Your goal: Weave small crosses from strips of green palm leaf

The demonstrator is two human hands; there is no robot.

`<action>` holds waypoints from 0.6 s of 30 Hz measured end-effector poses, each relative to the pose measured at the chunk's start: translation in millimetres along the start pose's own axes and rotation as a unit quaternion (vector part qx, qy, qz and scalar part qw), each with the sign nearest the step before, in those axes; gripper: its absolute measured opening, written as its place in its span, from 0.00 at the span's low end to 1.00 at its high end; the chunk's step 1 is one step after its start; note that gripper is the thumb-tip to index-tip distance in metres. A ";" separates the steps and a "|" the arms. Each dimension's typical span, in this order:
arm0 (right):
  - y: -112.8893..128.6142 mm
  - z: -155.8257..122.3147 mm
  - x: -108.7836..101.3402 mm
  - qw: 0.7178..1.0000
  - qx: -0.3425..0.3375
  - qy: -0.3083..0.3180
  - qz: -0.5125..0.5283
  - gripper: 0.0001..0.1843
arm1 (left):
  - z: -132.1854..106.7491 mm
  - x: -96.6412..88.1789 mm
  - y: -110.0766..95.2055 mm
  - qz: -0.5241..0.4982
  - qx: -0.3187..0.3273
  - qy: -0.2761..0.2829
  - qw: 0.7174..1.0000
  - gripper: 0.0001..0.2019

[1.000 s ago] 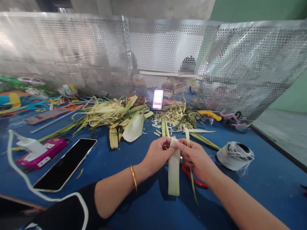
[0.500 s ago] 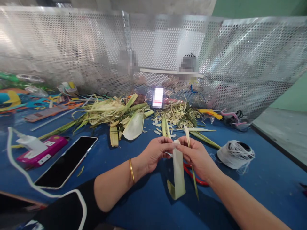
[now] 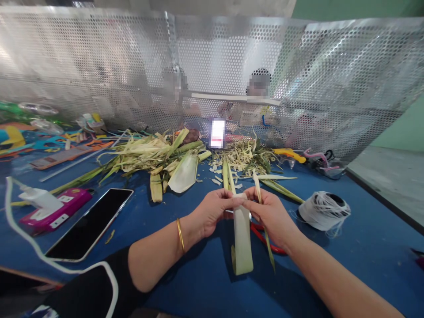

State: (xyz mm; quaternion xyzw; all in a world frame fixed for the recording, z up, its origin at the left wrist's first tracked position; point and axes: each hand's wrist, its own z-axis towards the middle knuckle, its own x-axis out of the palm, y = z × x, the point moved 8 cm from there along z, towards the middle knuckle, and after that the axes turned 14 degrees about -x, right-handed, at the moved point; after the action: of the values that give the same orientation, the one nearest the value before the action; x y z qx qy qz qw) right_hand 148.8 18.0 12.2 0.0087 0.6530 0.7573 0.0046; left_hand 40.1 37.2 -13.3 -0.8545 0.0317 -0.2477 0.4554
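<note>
Both of my hands meet above the blue table (image 3: 172, 274). My left hand (image 3: 212, 212), with a gold bangle on its wrist, pinches the top of a wide pale green leaf strip (image 3: 241, 238) that hangs down and curls at its lower end. My right hand (image 3: 270, 214) pinches the same top edge from the right and also holds a thin leaf strip (image 3: 265, 234) that sticks up past the fingers and trails below them. Red-handled scissors (image 3: 265, 240) lie on the table under my right hand.
A pile of leaves and trimmings (image 3: 159, 154) lies behind my hands. A spool of white string (image 3: 326, 210) sits to the right. A phone (image 3: 89, 223), a pink case (image 3: 54, 210) and a white cable are at the left. A perforated metal screen (image 3: 331, 88) stands behind, people beyond it.
The wide leaf strip's lower end has folded up into a curl since a second ago. My hands stay pinched together at its top, nearly in the same place.
</note>
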 end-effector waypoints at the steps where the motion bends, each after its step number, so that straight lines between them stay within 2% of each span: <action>1: 0.2 0.0 -0.2 1.000 0.000 0.000 0.001 0.16 | 0.6 -1.2 -1.0 0.001 0.005 -0.005 1.000 0.18; 6: 0.5 0.1 -2.6 1.000 -0.010 -0.006 -0.018 0.16 | 2.4 -2.9 -1.6 0.019 0.002 -0.010 1.000 0.16; 11: -0.4 1.5 -4.1 0.999 -0.023 -0.005 -0.029 0.15 | -1.5 -3.0 -5.9 0.018 0.027 -0.024 0.999 0.15; 18: 0.0 3.5 -3.9 1.000 -0.028 -0.003 -0.009 0.18 | -7.7 -2.6 -15.6 0.080 0.060 -0.069 0.993 0.07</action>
State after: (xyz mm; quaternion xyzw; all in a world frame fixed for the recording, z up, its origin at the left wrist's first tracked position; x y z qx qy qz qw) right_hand 152.8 21.4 12.6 0.0053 0.6315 0.7752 0.0135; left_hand 31.7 41.1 1.7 -0.8356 0.0538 -0.1526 0.5249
